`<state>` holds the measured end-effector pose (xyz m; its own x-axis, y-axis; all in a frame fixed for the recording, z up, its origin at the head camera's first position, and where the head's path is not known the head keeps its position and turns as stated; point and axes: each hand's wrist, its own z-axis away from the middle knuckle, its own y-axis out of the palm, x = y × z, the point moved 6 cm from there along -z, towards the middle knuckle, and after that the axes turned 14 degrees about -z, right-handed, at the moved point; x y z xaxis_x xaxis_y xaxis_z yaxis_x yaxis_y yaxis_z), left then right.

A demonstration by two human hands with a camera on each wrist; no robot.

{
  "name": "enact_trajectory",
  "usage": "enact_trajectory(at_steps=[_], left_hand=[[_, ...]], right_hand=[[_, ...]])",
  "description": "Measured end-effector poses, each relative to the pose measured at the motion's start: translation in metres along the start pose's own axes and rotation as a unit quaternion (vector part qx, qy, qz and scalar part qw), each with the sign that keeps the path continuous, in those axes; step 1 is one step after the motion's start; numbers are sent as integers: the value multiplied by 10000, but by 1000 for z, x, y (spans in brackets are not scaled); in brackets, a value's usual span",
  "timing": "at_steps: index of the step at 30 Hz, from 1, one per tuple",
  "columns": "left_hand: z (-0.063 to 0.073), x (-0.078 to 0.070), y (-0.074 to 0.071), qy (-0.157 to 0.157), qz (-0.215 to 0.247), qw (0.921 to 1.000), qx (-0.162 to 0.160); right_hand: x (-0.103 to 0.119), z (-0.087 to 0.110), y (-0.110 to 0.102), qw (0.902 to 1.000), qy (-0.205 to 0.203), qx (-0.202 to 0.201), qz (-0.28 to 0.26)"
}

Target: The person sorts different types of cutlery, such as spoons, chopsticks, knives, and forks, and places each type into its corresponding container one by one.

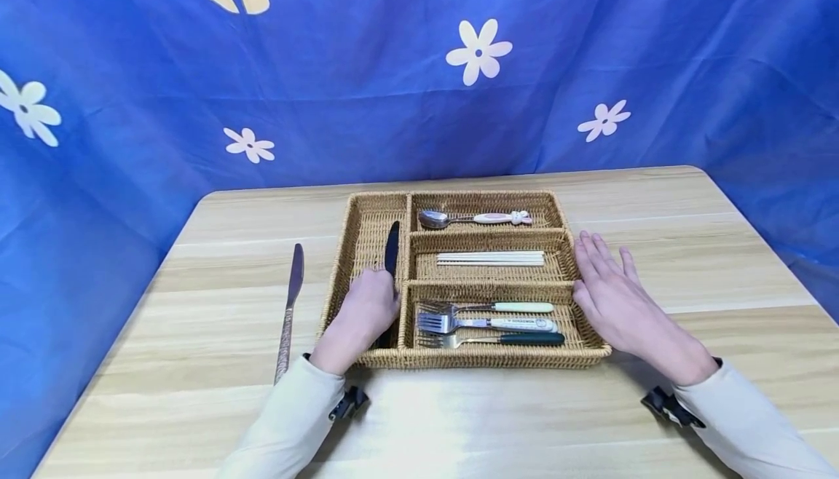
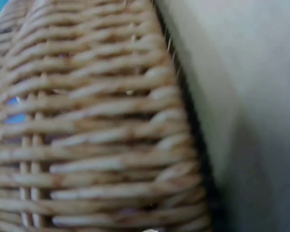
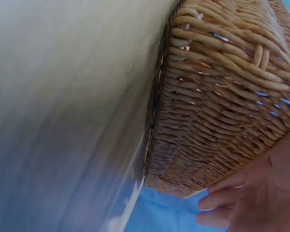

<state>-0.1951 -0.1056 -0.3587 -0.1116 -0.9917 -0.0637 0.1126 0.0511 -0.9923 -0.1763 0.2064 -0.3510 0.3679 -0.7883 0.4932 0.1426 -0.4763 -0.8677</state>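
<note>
A wicker cutlery tray [image 1: 488, 359] lies on the table, split into a long left compartment and three on the right. My left hand [image 1: 369, 304] is in the left compartment, gripping a dark knife [image 1: 392, 247] whose blade points away; its handle is mostly hidden under the hand. Along the tray's right wall rests my right hand [image 1: 612, 301], fingers straight. In the right wrist view its fingers [image 3: 222, 203] lie beside the woven side. The left wrist view shows only the tray's weave [image 2: 96, 121] close up.
A second knife [image 1: 289, 311] with a patterned handle lies on the table left of the tray. Inside the right compartments are a spoon [image 1: 475, 218], white chopsticks [image 1: 490, 258] and three forks [image 1: 488, 324]. A blue flowered cloth [image 1: 367, 100] hangs behind the table.
</note>
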Motion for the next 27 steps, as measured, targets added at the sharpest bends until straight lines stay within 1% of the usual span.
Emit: enact_trajectory(at_steps=[3,5,7,9,11,13,15,17,18,20,22,23,25,27], left_hand=[[3,-6,2,128,-228,9996,-121],[6,-11,2,170,-413,9986,-281],[10,-15,2,84,-710,9966,-417],[13,-18,3,-37,-943,9944,-477],[15,-19,4,-164,-1169,9920,-444],[14,-19,5,-272,-1332,9901,-341],[13,-18,6,-292,-1428,9888,-306],[12,-16,5,-218,-1495,9878,-382],[12,-14,3,-151,-1498,9874,-484],[13,-10,-3,30,-1358,9874,-813],[15,-3,-12,218,-1163,9849,-1267],[17,2,-18,297,-986,9830,-1522],[21,14,-31,408,-687,9765,-2001],[24,28,-45,440,-440,9681,-2428]], right_hand=[[0,0,-1,10000,28,-31,21],[0,0,-1,10000,20,-40,42],[-1,1,-2,10000,2,-33,66],[-2,1,-3,9999,-7,-37,101],[-3,2,-3,9999,-28,-45,102],[-3,2,-2,9999,-27,-53,97],[-4,3,-1,10000,-6,-55,61],[-4,3,0,10000,33,-71,39],[-3,3,0,9999,61,-73,35],[-3,3,1,9999,117,-83,47],[-2,3,2,9998,140,-104,78],[-2,2,2,9998,138,-108,85],[-1,2,2,9998,123,-121,107],[0,1,2,9997,116,-144,131]])
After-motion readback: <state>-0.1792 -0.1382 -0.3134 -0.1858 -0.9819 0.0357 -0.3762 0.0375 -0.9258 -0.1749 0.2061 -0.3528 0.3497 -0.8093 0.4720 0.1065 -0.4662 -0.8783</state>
